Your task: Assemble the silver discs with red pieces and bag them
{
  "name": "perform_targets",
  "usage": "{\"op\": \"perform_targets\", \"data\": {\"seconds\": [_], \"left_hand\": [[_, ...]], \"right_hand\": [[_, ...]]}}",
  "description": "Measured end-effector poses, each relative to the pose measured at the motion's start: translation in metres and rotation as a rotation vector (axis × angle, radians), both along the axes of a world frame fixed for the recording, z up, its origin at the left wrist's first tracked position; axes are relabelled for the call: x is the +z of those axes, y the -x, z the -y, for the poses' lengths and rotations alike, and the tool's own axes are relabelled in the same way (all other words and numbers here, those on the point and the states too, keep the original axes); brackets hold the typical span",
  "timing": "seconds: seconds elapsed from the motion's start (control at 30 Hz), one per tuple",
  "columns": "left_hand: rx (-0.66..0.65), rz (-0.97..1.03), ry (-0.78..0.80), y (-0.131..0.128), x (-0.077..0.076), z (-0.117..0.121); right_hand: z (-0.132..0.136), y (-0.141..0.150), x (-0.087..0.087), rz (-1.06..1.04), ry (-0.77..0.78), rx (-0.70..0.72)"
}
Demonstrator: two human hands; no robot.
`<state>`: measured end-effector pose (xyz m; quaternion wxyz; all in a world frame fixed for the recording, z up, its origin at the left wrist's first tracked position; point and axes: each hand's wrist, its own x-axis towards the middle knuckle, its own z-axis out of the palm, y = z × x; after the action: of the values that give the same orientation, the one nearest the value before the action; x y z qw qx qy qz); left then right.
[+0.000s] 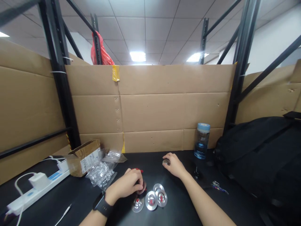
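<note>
My left hand point(128, 185), with a dark watch point(102, 204) on its wrist, is closed with thumb and fingers on the edge of a round disc point(142, 189). Part of that disc is hidden by the fingers. A small red piece point(139, 170) shows just beyond the knuckles; its kind is unclear. Farther out and to the right, my right hand point(174, 165) curls its fingers round another small shiny disc point(166, 162), low over the table. Between my forearms lie several round silvery discs with red centres, among them a front disc point(151, 201) overlapping its neighbours and a left disc point(137, 204).
At left stand an open cardboard box point(82, 160), crumpled clear plastic bags point(102, 172) and a white power strip point(42, 188). A water bottle point(201, 141) stands at the back right, beside a large black bag point(263, 157). Small wires or keys point(219, 186) lie at right. Cardboard walls point(150, 110) enclose the back.
</note>
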<state>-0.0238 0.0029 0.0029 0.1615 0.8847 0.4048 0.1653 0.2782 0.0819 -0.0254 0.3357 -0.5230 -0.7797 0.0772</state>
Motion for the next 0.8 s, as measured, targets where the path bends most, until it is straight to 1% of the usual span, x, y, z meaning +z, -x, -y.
{"op": "perform_targets", "data": {"seconds": [0.07,0.1,0.17,0.23,0.3,0.33,0.4,0.47,0.57,0.67,0.73,0.8], "left_hand": [[0.036,0.029,-0.035,-0.001,0.003,0.0],[0.067,0.054,-0.056,-0.001,0.004,0.0],[0.142,0.134,-0.089,-0.003,0.004,-0.001],[0.185,0.265,-0.073,-0.007,0.003,-0.003],[0.179,0.423,-0.016,-0.011,0.0,-0.005],[0.167,0.495,0.014,-0.013,-0.001,-0.007],[0.143,0.58,0.06,-0.016,-0.004,-0.008],[0.118,0.622,0.1,-0.018,-0.006,-0.009],[0.06,0.653,0.151,-0.019,-0.009,-0.01],[0.027,0.667,0.177,-0.021,-0.01,-0.01],[0.019,0.681,0.19,-0.022,-0.011,-0.01],[0.018,0.678,0.182,-0.023,-0.011,-0.011]], "right_hand": [[0.007,0.009,0.007,-0.068,-0.066,0.049],[0.012,0.015,0.011,-0.106,-0.079,0.106],[0.028,0.031,0.02,-0.158,-0.051,0.247],[0.045,0.048,0.027,-0.178,-0.021,0.381],[0.06,0.065,0.03,-0.195,0.007,0.502],[0.064,0.072,0.029,-0.213,0.018,0.527],[0.068,0.082,0.026,-0.289,0.019,0.511],[0.067,0.084,0.022,-0.369,0.062,0.518],[0.061,0.08,0.017,-0.446,0.195,0.557],[0.06,0.075,0.017,-0.503,0.309,0.595],[0.06,0.074,0.019,-0.541,0.336,0.591],[0.059,0.074,0.02,-0.537,0.323,0.558]]}}
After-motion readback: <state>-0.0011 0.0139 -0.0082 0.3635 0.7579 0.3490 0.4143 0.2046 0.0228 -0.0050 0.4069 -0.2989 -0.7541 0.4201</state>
